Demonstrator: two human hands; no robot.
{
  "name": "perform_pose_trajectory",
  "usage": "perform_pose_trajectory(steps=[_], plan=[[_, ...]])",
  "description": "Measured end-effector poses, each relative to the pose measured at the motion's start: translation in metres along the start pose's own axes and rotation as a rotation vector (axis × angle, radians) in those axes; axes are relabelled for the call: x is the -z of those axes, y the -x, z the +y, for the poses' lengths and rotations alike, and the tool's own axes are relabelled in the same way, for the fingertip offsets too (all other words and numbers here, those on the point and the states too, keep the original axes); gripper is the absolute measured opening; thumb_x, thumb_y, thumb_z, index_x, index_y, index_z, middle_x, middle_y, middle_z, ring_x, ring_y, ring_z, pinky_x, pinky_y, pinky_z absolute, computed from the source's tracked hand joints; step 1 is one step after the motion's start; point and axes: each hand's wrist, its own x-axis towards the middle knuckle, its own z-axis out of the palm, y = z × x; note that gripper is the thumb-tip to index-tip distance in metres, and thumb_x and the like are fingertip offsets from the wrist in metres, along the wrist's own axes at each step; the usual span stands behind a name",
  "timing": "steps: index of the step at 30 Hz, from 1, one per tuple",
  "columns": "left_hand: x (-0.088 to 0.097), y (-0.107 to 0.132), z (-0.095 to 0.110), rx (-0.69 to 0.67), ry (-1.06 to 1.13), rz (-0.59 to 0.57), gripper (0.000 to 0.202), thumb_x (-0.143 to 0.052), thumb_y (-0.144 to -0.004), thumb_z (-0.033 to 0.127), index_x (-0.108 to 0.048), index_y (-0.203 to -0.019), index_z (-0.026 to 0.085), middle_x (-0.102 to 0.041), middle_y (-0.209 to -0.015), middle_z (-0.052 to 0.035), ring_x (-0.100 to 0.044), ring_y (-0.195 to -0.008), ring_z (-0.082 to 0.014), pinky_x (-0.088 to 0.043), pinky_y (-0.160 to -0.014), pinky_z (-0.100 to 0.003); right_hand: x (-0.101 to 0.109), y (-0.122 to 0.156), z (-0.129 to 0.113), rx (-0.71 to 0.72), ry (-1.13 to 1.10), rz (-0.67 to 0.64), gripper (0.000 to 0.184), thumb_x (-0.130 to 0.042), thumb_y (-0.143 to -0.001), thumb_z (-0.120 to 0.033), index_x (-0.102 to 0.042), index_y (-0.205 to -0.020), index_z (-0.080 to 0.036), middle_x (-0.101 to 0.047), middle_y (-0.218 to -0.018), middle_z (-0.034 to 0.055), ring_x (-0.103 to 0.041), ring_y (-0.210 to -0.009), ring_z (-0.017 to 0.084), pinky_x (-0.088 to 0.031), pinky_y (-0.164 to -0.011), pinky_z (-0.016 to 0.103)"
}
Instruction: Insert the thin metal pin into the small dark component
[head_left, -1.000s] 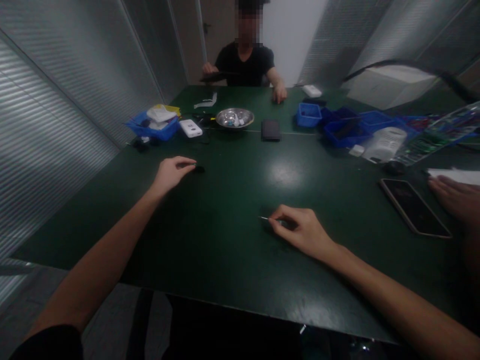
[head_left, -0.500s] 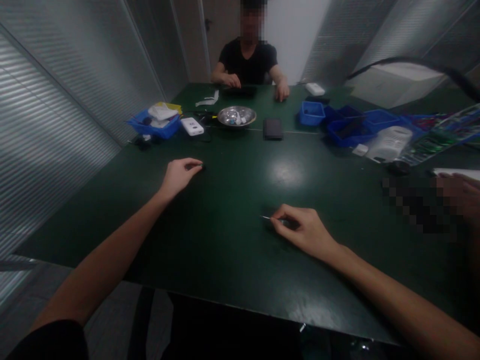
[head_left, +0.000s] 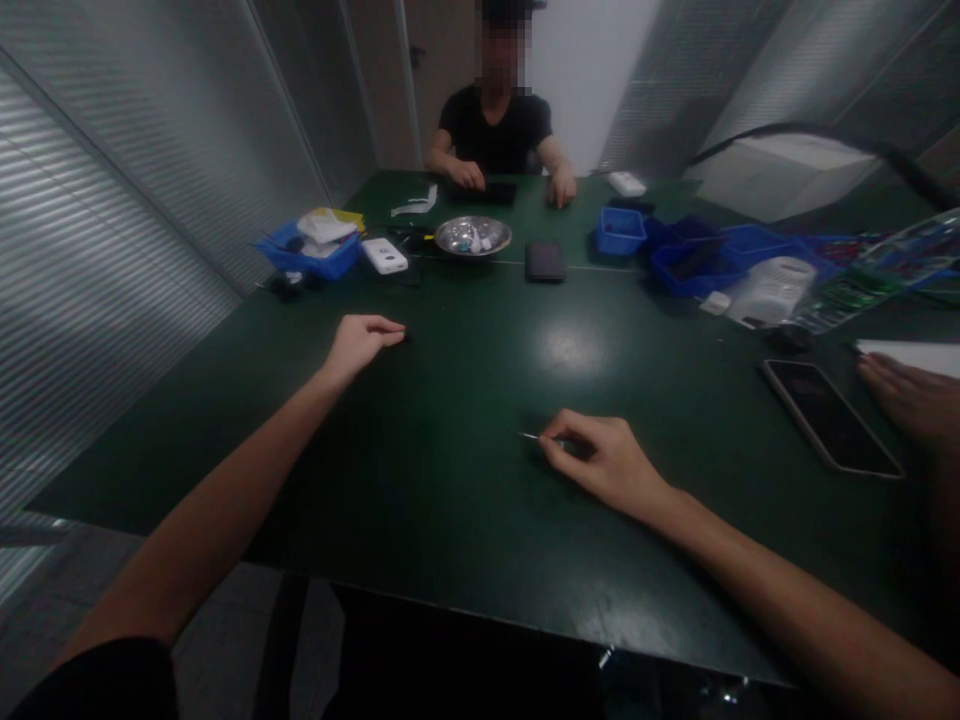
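Green table, slim metallic piece in right hand, left hand well apart

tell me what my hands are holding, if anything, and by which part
Your right hand pinches a thin rod just behind its exposed end. Whether your left hand holds anything cannot be told.

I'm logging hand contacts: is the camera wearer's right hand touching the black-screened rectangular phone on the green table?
No, the right hand pinches a thin silvery object, with green tabletop between the hand and the phone.
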Motion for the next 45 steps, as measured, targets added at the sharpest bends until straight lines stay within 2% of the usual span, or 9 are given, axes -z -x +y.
perform_pose_trajectory(steps=[5, 9, 15, 18, 23, 27, 31, 38, 45], plan=[[-0.005, -0.002, -0.004, -0.081, -0.075, 0.055, 0.017, -0.076, -0.081, 0.026, -0.082, -0.095, 0.018, -0.078, -0.102, -0.0079, -0.07, -0.098, -0.0269, -0.052, -0.095, -0.043, -0.001, 0.001, 0.001, 0.001, 0.003, 0.009, 0.018, -0.06, -0.097, -0.031, -0.071, -0.089, -0.019, -0.071, -0.076, 0.0001, -0.062, -0.06, 0.012, -0.044, -0.057, 0.025], [-0.006, 0.008, -0.002, -0.281, -0.348, 0.09, 0.016, -0.07, -0.089, 0.027, -0.081, -0.098, 0.019, -0.076, -0.102, -0.0081, -0.066, -0.095, -0.0262, -0.052, -0.089, -0.043, -0.001, 0.002, 0.002, 0.007, 0.013, 0.005, 0.018, -0.06, -0.097, -0.031, -0.072, -0.09, -0.019, -0.07, -0.075, -0.0003, -0.062, -0.061, 0.012, -0.043, -0.057, 0.025], [-0.011, 0.031, 0.01, -0.545, -0.754, 0.053, 0.031, -0.05, -0.103, 0.024, -0.072, -0.122, 0.013, -0.071, -0.114, -0.0153, -0.061, -0.104, -0.0288, -0.052, -0.09, -0.043, 0.0, 0.003, 0.003, 0.012, 0.019, 0.004, 0.018, -0.06, -0.097, -0.031, -0.071, -0.089, -0.019, -0.071, -0.075, -0.0001, -0.062, -0.06, 0.012, -0.043, -0.057, 0.025], [-0.025, 0.043, 0.022, -0.64, -0.778, -0.045, 0.033, -0.049, -0.103, 0.021, -0.069, -0.128, 0.012, -0.07, -0.117, -0.0165, -0.062, -0.105, -0.0286, -0.053, -0.089, -0.043, -0.001, 0.003, 0.004, 0.015, 0.035, 0.004, 0.018, -0.06, -0.097, -0.031, -0.071, -0.089, -0.019, -0.071, -0.076, 0.0004, -0.062, -0.061, 0.012, -0.043, -0.059, 0.025], [-0.066, 0.081, 0.054, -0.886, -0.363, -0.397, 0.026, -0.053, -0.106, 0.026, -0.073, -0.121, 0.018, -0.073, -0.119, -0.0089, -0.064, -0.109, -0.0217, -0.052, -0.097, -0.039, -0.001, 0.002, 0.004, 0.015, 0.031, 0.007, 0.018, -0.06, -0.097, -0.031, -0.07, -0.088, -0.019, -0.071, -0.076, 0.0005, -0.063, -0.063, 0.013, -0.043, -0.059, 0.025], [-0.088, 0.106, 0.074, -0.843, -0.122, -0.564, 0.017, -0.062, -0.102, 0.026, -0.073, -0.112, 0.018, -0.073, -0.109, -0.0071, -0.065, -0.104, -0.0201, -0.051, -0.093, -0.036, 0.0, 0.001, 0.002, 0.019, 0.007, 0.018, 0.016, -0.061, -0.097, -0.029, -0.068, -0.087, -0.019, -0.068, -0.073, -0.0014, -0.06, -0.06, 0.011, -0.041, -0.058, 0.024], [-0.089, 0.11, 0.079, -0.709, -0.08, -0.645, 0.018, -0.069, -0.096, 0.024, -0.071, -0.113, 0.019, -0.07, -0.105, -0.0066, -0.062, -0.096, -0.0196, -0.051, -0.083, -0.033, 0.001, 0.0, 0.002, 0.028, 0.015, 0.011, 0.014, -0.062, -0.095, -0.027, -0.068, -0.085, -0.019, -0.064, -0.069, -0.0027, -0.057, -0.057, 0.011, -0.04, -0.057, 0.023], [-0.089, 0.109, 0.076, -0.635, -0.026, -0.646, 0.029, -0.072, -0.094, 0.024, -0.068, -0.123, 0.022, -0.067, -0.109, -0.0063, -0.064, -0.096, -0.0192, -0.052, -0.084, -0.033, -0.002, -0.002, 0.003, 0.021, 0.043, -0.029, 0.014, -0.062, -0.096, -0.028, -0.069, -0.086, -0.019, -0.066, -0.072, -0.0013, -0.059, -0.06, 0.012, -0.041, -0.059, 0.024], [-0.09, 0.11, 0.075, -0.629, -0.009, -0.65, 0.034, -0.073, -0.094, 0.026, -0.065, -0.127, 0.022, -0.067, -0.111, -0.0074, -0.065, -0.1, -0.0204, -0.053, -0.087, -0.035, -0.005, -0.01, -0.01, 0.067, -0.039, 0.08, 0.018, -0.062, -0.097, -0.03, -0.071, -0.087, -0.019, -0.07, -0.075, 0.0001, -0.06, -0.06, 0.011, -0.042, -0.058, 0.023]])
